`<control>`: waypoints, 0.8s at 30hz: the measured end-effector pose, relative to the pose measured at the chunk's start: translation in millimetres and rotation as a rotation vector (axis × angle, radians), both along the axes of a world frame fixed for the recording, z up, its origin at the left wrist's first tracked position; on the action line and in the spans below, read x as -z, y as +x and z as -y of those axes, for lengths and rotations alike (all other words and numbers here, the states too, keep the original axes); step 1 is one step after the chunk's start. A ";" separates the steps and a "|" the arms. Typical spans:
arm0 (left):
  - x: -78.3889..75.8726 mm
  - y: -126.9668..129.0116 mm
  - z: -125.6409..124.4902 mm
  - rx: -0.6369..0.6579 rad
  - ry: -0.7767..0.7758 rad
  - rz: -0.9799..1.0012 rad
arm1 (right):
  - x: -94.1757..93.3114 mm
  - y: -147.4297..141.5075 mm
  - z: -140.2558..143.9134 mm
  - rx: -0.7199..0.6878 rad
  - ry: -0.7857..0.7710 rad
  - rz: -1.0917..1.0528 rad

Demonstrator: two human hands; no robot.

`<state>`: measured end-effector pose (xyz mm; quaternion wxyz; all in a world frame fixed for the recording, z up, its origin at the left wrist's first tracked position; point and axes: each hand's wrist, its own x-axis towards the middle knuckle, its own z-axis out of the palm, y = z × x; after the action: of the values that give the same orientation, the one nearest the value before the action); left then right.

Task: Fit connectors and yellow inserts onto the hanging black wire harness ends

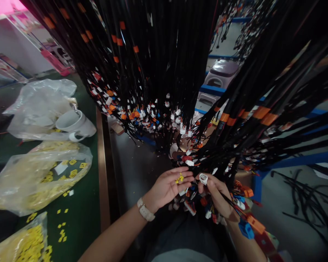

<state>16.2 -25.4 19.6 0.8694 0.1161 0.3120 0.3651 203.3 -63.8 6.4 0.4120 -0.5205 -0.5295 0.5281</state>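
Hanging black cable bundles [164, 65] crowd a green worktop [82, 218] strewn with plastic bags [38, 174] and a white mug [75, 125]. Left hand [169, 185] lies open, cupping yellow clips [179, 178]; right hand [217, 194] pinches a white connector [203, 178].

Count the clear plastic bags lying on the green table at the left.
3. One crumpled bag by the white mug, one holding yellow pieces in the middle, and one at the bottom-left corner. Others may lie outside the view.
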 end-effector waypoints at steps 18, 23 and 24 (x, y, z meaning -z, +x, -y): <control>2.8 4.5 6.9 -0.013 0.127 -0.191 | 5.8 3.4 0.2 -0.023 0.083 0.055; -1.0 6.6 9.1 -0.015 0.135 -0.251 | 6.6 5.7 -2.4 -0.095 0.135 0.125; -1.3 6.8 9.3 -0.017 0.133 -0.252 | 6.0 6.1 -3.0 -0.113 0.141 0.146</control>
<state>23.0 -34.7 20.8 0.8105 0.2157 0.3948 0.3750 209.5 -60.9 0.4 0.3777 -0.4968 -0.6225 0.4724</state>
